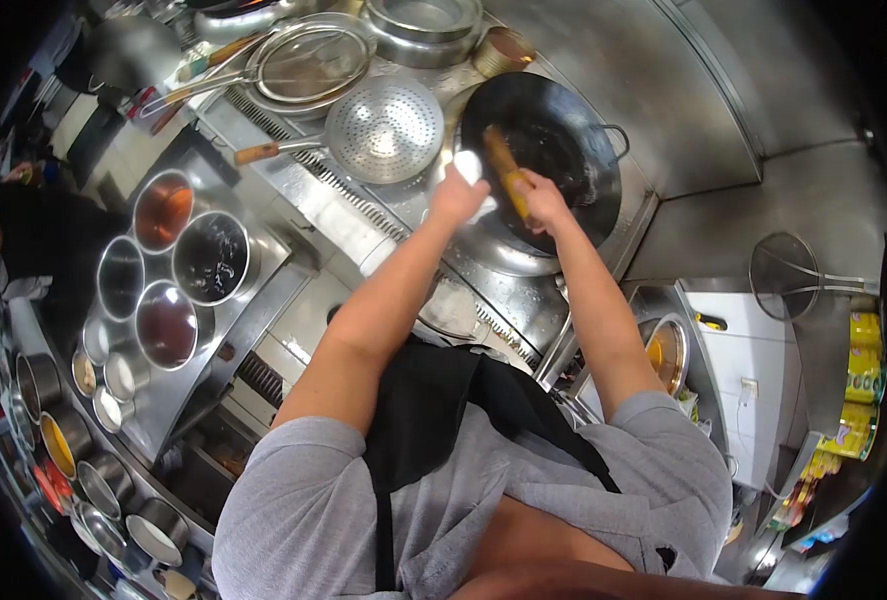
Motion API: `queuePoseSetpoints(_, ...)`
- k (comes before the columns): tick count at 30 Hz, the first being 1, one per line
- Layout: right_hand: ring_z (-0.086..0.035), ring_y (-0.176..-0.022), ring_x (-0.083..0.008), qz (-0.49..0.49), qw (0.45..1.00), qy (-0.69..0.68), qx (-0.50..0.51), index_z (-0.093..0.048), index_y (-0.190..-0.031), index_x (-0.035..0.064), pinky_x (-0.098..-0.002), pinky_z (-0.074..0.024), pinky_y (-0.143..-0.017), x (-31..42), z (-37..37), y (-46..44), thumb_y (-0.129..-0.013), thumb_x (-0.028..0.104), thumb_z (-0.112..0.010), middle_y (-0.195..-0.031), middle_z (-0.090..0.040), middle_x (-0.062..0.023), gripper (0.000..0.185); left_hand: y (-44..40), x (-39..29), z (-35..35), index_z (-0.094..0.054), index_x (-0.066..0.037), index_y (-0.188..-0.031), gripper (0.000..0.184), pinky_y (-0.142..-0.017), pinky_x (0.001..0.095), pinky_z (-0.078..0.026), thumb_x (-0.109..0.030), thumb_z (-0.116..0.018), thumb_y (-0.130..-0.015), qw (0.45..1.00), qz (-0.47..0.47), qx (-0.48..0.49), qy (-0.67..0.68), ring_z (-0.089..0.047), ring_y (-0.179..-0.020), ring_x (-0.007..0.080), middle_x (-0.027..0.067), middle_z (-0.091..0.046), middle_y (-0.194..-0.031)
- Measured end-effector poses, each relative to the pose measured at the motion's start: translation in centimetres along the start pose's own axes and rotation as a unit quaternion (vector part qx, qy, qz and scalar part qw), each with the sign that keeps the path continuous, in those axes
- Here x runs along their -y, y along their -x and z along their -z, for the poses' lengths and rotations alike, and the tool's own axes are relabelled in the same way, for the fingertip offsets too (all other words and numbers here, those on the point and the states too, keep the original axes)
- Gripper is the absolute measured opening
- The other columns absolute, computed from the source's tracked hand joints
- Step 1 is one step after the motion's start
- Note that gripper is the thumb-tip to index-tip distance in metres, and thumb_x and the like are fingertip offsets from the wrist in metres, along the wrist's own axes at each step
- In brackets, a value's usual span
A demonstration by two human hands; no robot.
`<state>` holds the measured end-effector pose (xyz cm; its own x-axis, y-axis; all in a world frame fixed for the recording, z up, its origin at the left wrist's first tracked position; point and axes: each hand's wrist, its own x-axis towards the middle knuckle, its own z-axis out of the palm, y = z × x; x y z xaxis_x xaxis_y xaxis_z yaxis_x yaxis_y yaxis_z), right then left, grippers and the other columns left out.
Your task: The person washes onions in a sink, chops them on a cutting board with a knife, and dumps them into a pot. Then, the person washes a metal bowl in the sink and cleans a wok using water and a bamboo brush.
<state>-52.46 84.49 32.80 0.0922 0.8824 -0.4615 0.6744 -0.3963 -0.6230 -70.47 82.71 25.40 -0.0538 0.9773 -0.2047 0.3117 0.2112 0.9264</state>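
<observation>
A large black wok (pixel 553 110) sits on the stove, with dark wet-looking patches inside. My right hand (pixel 543 200) is closed around a yellow-brown wok brush (pixel 500 155), which reaches down into the wok; its exact make is blurred. At the wok's left rim, my left hand (pixel 458 195) is closed on a white cloth (pixel 468 165). Part of that cloth hangs below the fingers. Left of this hand lies a perforated metal strainer (pixel 385 130) with a wooden handle.
Round mesh strainers (pixel 313 60) and a metal pot (pixel 423 25) stand behind. A tin can (pixel 504 50) is near the wok. To the left, a steel counter (pixel 228 320) holds several pots of liquid. A wire skimmer (pixel 785 275) hangs right. A person (pixel 53 230) stands far left.
</observation>
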Motion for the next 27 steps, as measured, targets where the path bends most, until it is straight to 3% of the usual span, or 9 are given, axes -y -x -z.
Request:
queuePoseSetpoints(5, -0.059, -0.084, -0.0142, 0.162, 0.976, 0.073, 0.127, -0.051, -0.14, 0.0131, -0.0285, -0.0501, -0.073, -7.7, 6.1, 5.6, -0.095, 0.028, -0.058, -0.106, -0.066, -0.0093, 0.048, 0.4, -0.1, 0.6, -0.033, 0.01, -0.134, 0.08, -0.099, 0.0433, -0.044, -0.041, -0.065, -0.082, 1.0, -0.016, 0.004, 0.009, -0.056, -0.115, 0.0446, 0.0331, -0.058, -0.119)
queuePoseSetpoints(6, -0.058, -0.084, -0.0123, 0.067, 0.982, 0.086, 0.154, -0.051, -0.14, 0.014, -0.0281, -0.0493, -0.072, -6.8, 8.6, 7.5, -0.095, 0.027, -0.058, -0.105, -0.066, -0.0072, 0.048, 1.0, 0.0, 1.4, -0.042, 0.008, -0.132, 0.07, -0.098, 0.041, -0.044, -0.044, -0.06, -0.089, 0.994, -0.081, 0.035, 0.061, -0.059, -0.112, 0.0369, 0.0261, -0.061, -0.121)
queuePoseSetpoints(9, -0.055, -0.083, -0.0098, -0.097, 0.975, 0.11, 0.165, -0.053, -0.139, 0.0151, -0.0275, -0.0475, -0.07, -4.6, 15.9, 10.5, -0.094, 0.023, -0.058, -0.102, -0.065, -0.0013, 0.045, 4.3, 1.8, 5.3, -0.052, 0.001, -0.129, 0.069, -0.09, 0.036, -0.047, -0.058, -0.054, -0.092, 0.958, 0.037, 0.208, 0.195, -0.059, -0.103, 0.0236, 0.0128, -0.063, -0.114)
queuePoseSetpoints(12, -0.06, -0.102, -0.0182, 0.046, 0.988, 0.12, 0.087, -0.055, -0.134, 0.0046, -0.0316, -0.0459, -0.091, -13.0, 20.3, 5.8, -0.092, 0.017, -0.059, -0.117, -0.066, -0.0102, 0.044, 11.6, 5.1, 11.0, -0.051, 0.0, -0.129, 0.066, -0.086, 0.0353, -0.049, -0.056, -0.05, -0.095, 0.981, 0.021, 0.183, 0.058, -0.06, -0.094, 0.0197, 0.0108, -0.065, -0.108)
queuePoseSetpoints(14, -0.059, -0.113, -0.0229, 0.1, 0.992, 0.078, 0.001, -0.05, -0.139, 0.0065, -0.0324, -0.0438, -0.097, -18.3, 19.5, 3.4, -0.092, 0.016, -0.059, -0.129, -0.06, -0.016, 0.048, 16.8, 11.3, 14.1, -0.056, -0.002, -0.121, 0.068, -0.085, 0.0379, -0.049, -0.062, -0.053, -0.089, 0.979, 0.101, 0.177, -0.013, -0.063, -0.09, 0.0222, 0.0116, -0.068, -0.101)
queuePoseSetpoints(18, -0.053, -0.123, -0.0272, 0.124, 0.984, -0.004, -0.127, -0.04, -0.145, 0.0038, -0.0352, -0.0382, -0.104, -21.1, 12.5, 6.6, -0.095, 0.013, -0.054, -0.137, -0.053, -0.0173, 0.053, 30.4, 16.5, 19.3, -0.066, -0.007, -0.108, 0.047, -0.085, 0.0417, -0.05, -0.046, -0.061, -0.081, 0.929, 0.31, 0.134, -0.148, -0.066, -0.094, 0.0321, 0.0177, -0.069, -0.101)
queuePoseSetpoints(22, -0.042, -0.133, -0.0305, 0.157, 0.977, -0.018, -0.145, -0.027, -0.15, 0.0044, -0.0359, -0.0309, -0.11, -21.8, 6.1, 9.6, -0.096, 0.019, -0.054, -0.148, -0.04, -0.0192, 0.062, 49.5, 36.4, 18.4, -0.071, -0.008, -0.101, 0.046, -0.08, 0.0428, -0.054, -0.047, -0.066, -0.077, 0.841, 0.522, -0.089, -0.107, -0.068, -0.093, 0.0342, 0.0196, -0.07, -0.101)
queuePoseSetpoints(23, -0.042, -0.133, -0.0305, 0.156, 0.977, -0.023, -0.146, -0.024, -0.151, 0.0043, -0.0356, -0.0305, -0.11, -20.3, 5.5, 11.0, -0.096, 0.019, -0.055, -0.148, -0.039, -0.0196, 0.066, 54.2, 41.7, 17.4, -0.072, -0.008, -0.102, 0.047, -0.08, 0.0427, -0.054, -0.047, -0.069, -0.076, 0.818, 0.526, -0.068, -0.223, -0.069, -0.094, 0.0327, 0.0195, -0.07, -0.103)
queuePoseSetpoints(27, -0.042, -0.132, -0.0304, 0.147, 0.985, -0.009, -0.096, -0.017, -0.153, 0.0047, -0.0357, -0.031, -0.11, -20.1, 5.7, 10.9, -0.092, 0.015, -0.06, -0.147, -0.039, -0.0199, 0.076, 62.3, 36.5, 15.1, -0.07, -0.006, -0.102, 0.045, -0.081, 0.0425, -0.053, -0.044, -0.069, -0.076, 0.804, 0.585, -0.081, -0.07, -0.068, -0.094, 0.0331, 0.0198, -0.07, -0.102)
